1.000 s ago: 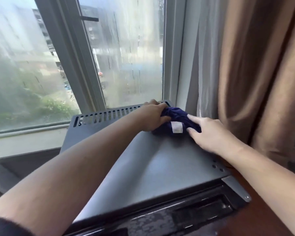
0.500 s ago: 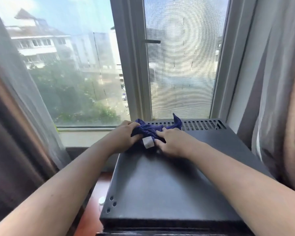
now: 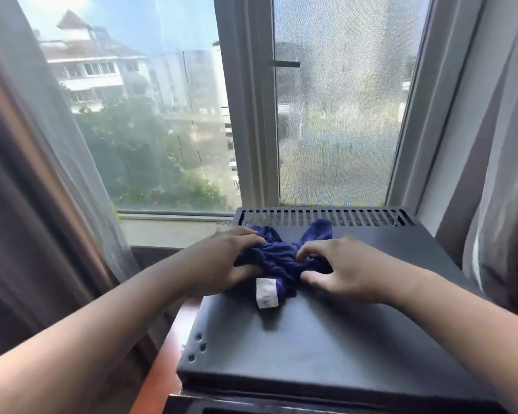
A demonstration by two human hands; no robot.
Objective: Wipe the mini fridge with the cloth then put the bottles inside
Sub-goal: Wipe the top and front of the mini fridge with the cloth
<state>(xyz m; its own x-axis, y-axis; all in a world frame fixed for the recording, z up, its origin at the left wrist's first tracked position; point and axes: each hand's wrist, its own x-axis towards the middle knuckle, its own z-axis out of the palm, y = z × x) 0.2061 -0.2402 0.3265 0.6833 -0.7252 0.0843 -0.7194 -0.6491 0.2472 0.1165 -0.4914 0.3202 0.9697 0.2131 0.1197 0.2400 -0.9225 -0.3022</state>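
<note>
Partly hidden cloth (image 3: 281, 259), left hand (image 3: 222, 264), right hand (image 3: 352, 270) gripping

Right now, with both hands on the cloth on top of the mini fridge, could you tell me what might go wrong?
1. The cloth is bunched between the left hand and right hand, so probably only a small patch meets the mini fridge top, and wiping may miss much of it.
2. One cloth corner lies against the vent slots at the back and could snag there.
3. The bundle sits near the top's left edge and might slip off.
</note>
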